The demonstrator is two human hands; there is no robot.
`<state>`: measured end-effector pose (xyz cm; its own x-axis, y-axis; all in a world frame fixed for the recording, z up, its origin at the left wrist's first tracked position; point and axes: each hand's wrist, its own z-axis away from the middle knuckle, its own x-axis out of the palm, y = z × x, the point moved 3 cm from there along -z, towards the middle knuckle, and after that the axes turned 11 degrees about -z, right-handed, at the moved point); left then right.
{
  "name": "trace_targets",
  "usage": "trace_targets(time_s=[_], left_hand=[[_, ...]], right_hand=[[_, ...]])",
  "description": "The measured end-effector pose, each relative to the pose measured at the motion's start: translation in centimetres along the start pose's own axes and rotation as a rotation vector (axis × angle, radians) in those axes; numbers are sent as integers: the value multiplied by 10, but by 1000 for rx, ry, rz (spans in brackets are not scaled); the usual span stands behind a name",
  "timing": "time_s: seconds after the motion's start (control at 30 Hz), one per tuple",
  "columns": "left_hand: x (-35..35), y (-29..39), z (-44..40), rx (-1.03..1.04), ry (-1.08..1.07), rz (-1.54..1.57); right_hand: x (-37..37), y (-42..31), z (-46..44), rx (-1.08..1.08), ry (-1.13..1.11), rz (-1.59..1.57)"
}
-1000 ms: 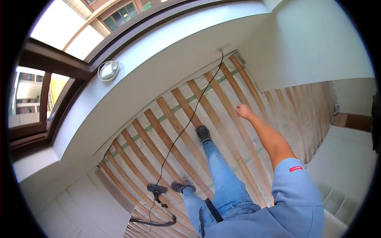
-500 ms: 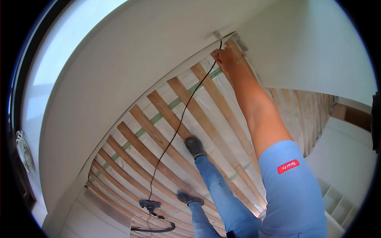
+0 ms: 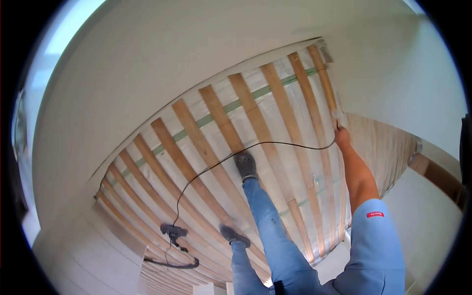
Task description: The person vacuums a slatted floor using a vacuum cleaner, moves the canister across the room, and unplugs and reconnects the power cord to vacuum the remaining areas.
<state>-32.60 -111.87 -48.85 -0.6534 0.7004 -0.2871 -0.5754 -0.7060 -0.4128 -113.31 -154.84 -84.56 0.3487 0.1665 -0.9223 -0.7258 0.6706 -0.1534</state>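
Observation:
My right hand [image 3: 342, 135] is closed around the end of a black power cord [image 3: 265, 143], beside the wooden strips near the right wall. A short dark end of the cord sticks up past the fingers. From the hand the cord runs left in a loose curve, passing by my shoe [image 3: 245, 165], and down to a dark device [image 3: 173, 231] lying on the strips. What kind of device it is, I cannot make out. My left hand is out of view.
Parallel wooden strips [image 3: 211, 105] lie over whitish sheeting, with a green strip [image 3: 235, 104] running across beneath them. A curved black tube-like piece [image 3: 179, 266] lies near the device. Pale walls [image 3: 162, 59] border the floor, and a brown recess [image 3: 439, 178] shows at right.
My right hand has come away from the wall socket at the far corner and moved back towards me, with the cord in it. The cord now hangs in a slack curve.

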Motion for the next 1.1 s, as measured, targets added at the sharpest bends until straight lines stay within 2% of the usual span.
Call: trace_targets(time_s=[0.03, 0.1, 0.17, 0.2, 0.23, 0.27, 0.3, 0.33, 0.37, 0.4, 0.43, 0.47, 0.5, 0.57, 0.6, 0.63, 0.7, 0.73, 0.77, 0.83, 0.9, 1.0, 1.1], left_hand=[[15, -35, 22, -20, -9, 18], [60, -114, 70, -31, -23, 52], [113, -178, 93, -2, -26, 109], [131, -189, 101, 23, -16, 134], [150, -202, 91, -90, -60, 190], [154, -199, 84, -111, -75, 214], [166, -204, 72, -49, -53, 120], [185, -218, 59, -81, -49, 384], [197, -226, 47, -68, -64, 443], [212, -232, 38, -110, -123, 734], [234, -246, 23, -270, -233, 1109], [254, -260, 5, -198, -176, 1067], [281, -278, -9, -137, -122, 1022], [342, -311, -42, -227, -264, 1406], [294, -307, -31, -77, -106, 983], [287, -313, -37, -82, -112, 1028], [289, -329, -45, 50, -76, 926], [304, -335, -51, -14, -139, 1284], [320, -342, -61, -19, -150, 1321], [355, -352, -75, 90, -111, 1053], [345, -360, -72, 99, -105, 1090], [324, -374, -63, 128, -87, 1057], [326, -385, -59, 38, -175, 1136]], right_hand=[[13, 26, 60, 274, -171, -442], [31, 29, 196, 435, -272, -775], [46, 2, 319, 541, -345, -833], [50, -16, 368, 501, -447, -812], [55, -34, 411, 499, -475, -850], [64, -56, 443, 446, -492, -802], [64, -90, 466, 320, -504, -764], [63, -125, 482, 174, -544, -704], [60, -157, 496, 21, -571, -651], [56, -180, 509, -29, -590, -636], [54, -207, 523, -42, -590, -769], [57, -230, 540, -54, -595, -900], [59, -245, 559, -105, -620, -883], [50, -254, 590, -277, -660, -768], [48, -245, 606, -318, -683, -742], [53, -229, 619, -355, -716, -638], [53, -239, 668, -424, -747, -505], [50, -246, 703, -431, -755, -401], [48, -258, 742, -437, -756, -301], [59, -286, 812, -508, -797, -246], [72, -325, 875, -739, -771, -59], [96, -375, 956, -692, -924, 10], [139, -385, 1012, -715, -1040, 139]])
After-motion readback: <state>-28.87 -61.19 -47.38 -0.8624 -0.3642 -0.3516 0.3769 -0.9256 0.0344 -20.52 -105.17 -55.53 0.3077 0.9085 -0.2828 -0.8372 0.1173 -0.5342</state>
